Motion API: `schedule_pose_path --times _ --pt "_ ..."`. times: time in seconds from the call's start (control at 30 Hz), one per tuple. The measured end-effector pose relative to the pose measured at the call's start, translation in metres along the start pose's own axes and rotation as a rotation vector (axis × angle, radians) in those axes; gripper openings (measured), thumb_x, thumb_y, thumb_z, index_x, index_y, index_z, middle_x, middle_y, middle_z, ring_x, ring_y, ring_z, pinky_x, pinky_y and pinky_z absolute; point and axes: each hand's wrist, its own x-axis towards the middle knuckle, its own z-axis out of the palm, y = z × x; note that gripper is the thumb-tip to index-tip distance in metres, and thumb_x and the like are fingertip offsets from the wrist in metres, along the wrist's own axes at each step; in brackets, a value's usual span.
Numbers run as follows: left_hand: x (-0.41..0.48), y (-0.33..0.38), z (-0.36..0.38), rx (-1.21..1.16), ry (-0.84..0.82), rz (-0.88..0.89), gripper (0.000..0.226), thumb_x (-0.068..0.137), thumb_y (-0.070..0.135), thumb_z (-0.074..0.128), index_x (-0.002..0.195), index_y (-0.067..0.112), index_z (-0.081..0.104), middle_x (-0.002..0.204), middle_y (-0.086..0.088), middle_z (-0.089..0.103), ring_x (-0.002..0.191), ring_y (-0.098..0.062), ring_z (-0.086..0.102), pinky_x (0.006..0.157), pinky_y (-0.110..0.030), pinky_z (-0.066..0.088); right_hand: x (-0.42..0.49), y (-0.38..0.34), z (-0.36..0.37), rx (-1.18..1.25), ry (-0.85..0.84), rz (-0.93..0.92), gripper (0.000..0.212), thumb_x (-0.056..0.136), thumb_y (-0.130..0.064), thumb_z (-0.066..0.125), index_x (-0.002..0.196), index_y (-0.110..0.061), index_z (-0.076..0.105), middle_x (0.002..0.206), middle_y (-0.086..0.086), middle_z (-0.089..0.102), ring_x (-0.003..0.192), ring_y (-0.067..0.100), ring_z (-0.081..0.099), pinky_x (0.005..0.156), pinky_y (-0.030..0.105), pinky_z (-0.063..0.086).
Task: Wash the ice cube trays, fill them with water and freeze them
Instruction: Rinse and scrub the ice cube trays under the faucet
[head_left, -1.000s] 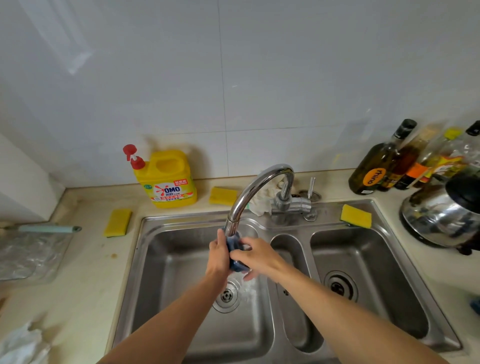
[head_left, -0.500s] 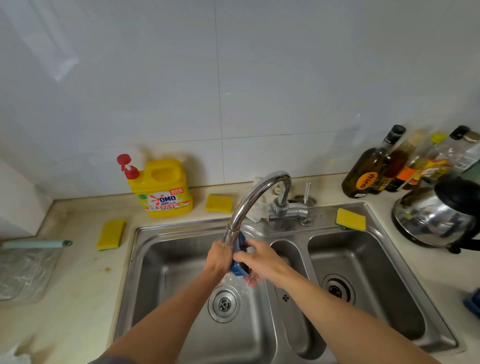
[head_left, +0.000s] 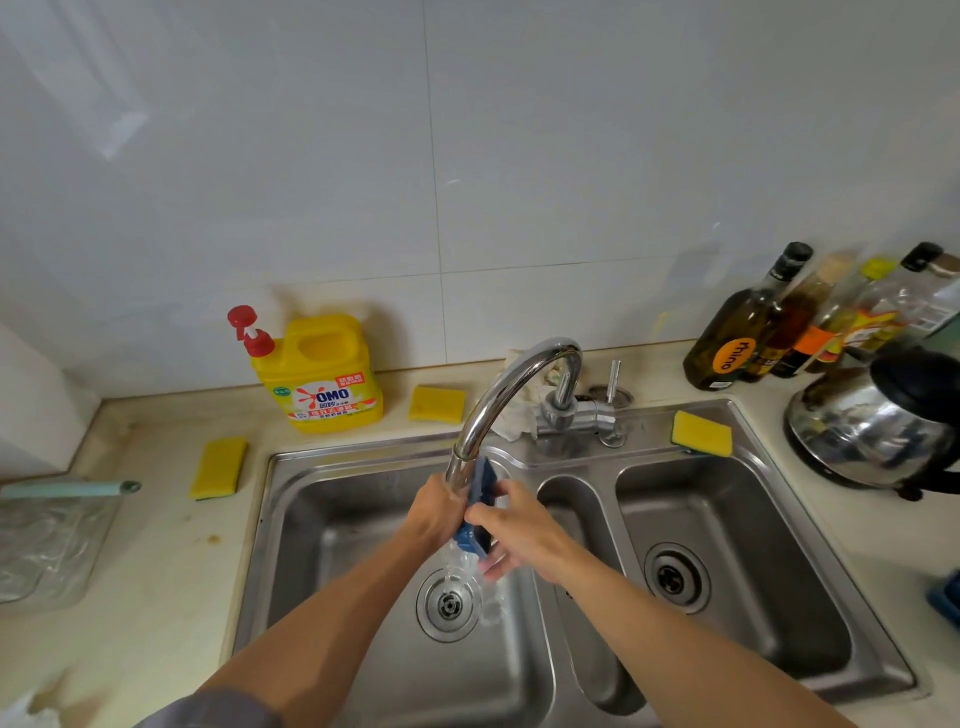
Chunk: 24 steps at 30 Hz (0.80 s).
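under the spout, over the left basin of the sink (head_left: 363, 453), the left hand (head_left: 434, 512) has its grip clamped on the blue ice cube tray (head_left: 482, 480), fingers wrapped round its left edge. the right hand (head_left: 522, 530) has its grip clamped on the tray's other side, thumb on top and fingers curled beneath. the tray stands on edge between both hands, its upper end right at the mouth of the tap (head_left: 511, 382), and water (head_left: 467, 569) runs off its lower end toward the drain (head_left: 449, 605). a yellow sponge (head_left: 701, 433) lies on the sink's back rim, and a crumpled cloth (head_left: 511, 418) sits behind the tap. on the table (head_left: 156, 571) are a second sponge (head_left: 437, 404), a third sponge (head_left: 218, 467), a yellow detergent jug (head_left: 324, 379) with a red pump, a row of bottles (head_left: 737, 338) and a steel kettle (head_left: 878, 431) at the right. a clear plastic sheet (head_left: 47, 545) lies at the left edge.
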Motion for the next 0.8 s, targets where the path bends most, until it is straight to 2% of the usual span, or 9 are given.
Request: schedule_pose_path --times 0.1,0.2,0.37,0.43,0.5,0.57,0.63,0.7,0.8 --pt "-0.003 0.004 0.004 -0.086 -0.040 0.070 0.050 0.104 0.048 0.047 0.110 0.002 0.067 0.104 -0.022 0.074 0.098 -0.037 0.071 0.093 -0.049 0.058 -0.004 0.000 -0.003 0.020 -0.015 -0.013 0.065 0.078 -0.041 0.071 0.130 -0.027 0.036 0.108 0.020 0.069 0.071 0.036 0.076 0.067 0.044 0.064" --pt "0.001 0.002 0.004 -0.098 -0.043 0.025 0.055 0.102 0.053 0.046 0.116 0.003 0.063 0.108 -0.023 0.072 0.100 -0.037 0.071 0.094 -0.051 0.057 -0.008 0.000 -0.004 0.037 -0.015 -0.015 0.059 0.084 -0.038 0.071 0.130 -0.024 0.036 0.109 0.021 0.069 0.071 0.037 0.076 0.066 0.043 0.064" --pt "0.005 0.004 0.001 0.010 -0.046 0.028 0.053 0.104 0.052 0.043 0.105 0.005 0.068 0.095 -0.015 0.074 0.085 -0.030 0.072 0.083 -0.042 0.060 -0.009 -0.001 -0.004 0.022 0.022 -0.019 0.054 0.082 -0.036 0.069 0.126 -0.018 0.042 0.110 0.018 0.068 0.067 0.034 0.075 0.069 0.046 0.065" --pt "0.010 -0.002 -0.017 0.163 0.007 -0.028 0.037 0.106 0.037 0.044 0.095 0.010 0.066 0.085 -0.009 0.071 0.075 -0.024 0.068 0.081 -0.041 0.060 -0.013 0.002 -0.016 -0.086 0.070 -0.025 0.065 0.076 -0.044 0.067 0.132 -0.022 0.041 0.124 0.009 0.061 0.061 0.024 0.073 0.063 0.037 0.063" --pt "0.013 -0.016 -0.053 0.148 0.094 -0.130 0.030 0.105 0.033 0.047 0.089 0.014 0.063 0.079 -0.006 0.067 0.075 -0.024 0.068 0.079 -0.040 0.059 -0.019 0.011 -0.040 -0.177 0.103 0.020 0.072 0.072 -0.046 0.066 0.137 -0.024 0.040 0.127 0.006 0.058 0.059 0.022 0.074 0.059 0.032 0.061" --pt "0.008 -0.029 -0.088 0.058 0.225 -0.229 0.040 0.107 0.043 0.042 0.105 0.008 0.062 0.083 -0.008 0.064 0.080 -0.026 0.067 0.072 -0.031 0.054 -0.025 0.025 -0.069 -0.215 0.099 0.107 0.064 0.072 -0.044 0.067 0.125 -0.016 0.047 0.117 0.009 0.060 0.059 0.025 0.074 0.065 0.041 0.065" --pt "0.002 -0.034 -0.095 0.051 0.286 -0.253 0.053 0.105 0.056 0.034 0.110 0.008 0.057 0.082 -0.008 0.063 0.073 -0.021 0.065 0.058 -0.024 0.049 -0.028 0.036 -0.086 -0.258 0.076 0.180 0.056 0.075 -0.042 0.069 0.119 -0.013 0.050 0.112 0.015 0.061 0.061 0.028 0.074 0.072 0.049 0.065" --pt "-0.002 -0.031 -0.075 0.044 0.207 -0.196 0.060 0.104 0.060 0.030 0.102 0.008 0.059 0.084 -0.011 0.068 0.072 -0.022 0.069 0.057 -0.025 0.054 -0.028 0.044 -0.086 -0.346 0.098 0.183 0.055 0.077 -0.038 0.067 0.123 -0.014 0.049 0.111 0.012 0.064 0.065 0.027 0.073 0.069 0.044 0.065" --pt "-0.005 -0.024 -0.034 -0.080 0.102 -0.137 0.065 0.102 0.063 0.035 0.098 0.005 0.066 0.087 -0.014 0.071 0.076 -0.025 0.069 0.070 -0.035 0.059 -0.031 0.047 -0.075 -0.464 0.094 0.105 0.054 0.077 -0.037 0.067 0.124 -0.024 0.046 0.104 -0.003 0.063 0.080 0.014 0.068 0.060 0.028 0.060"
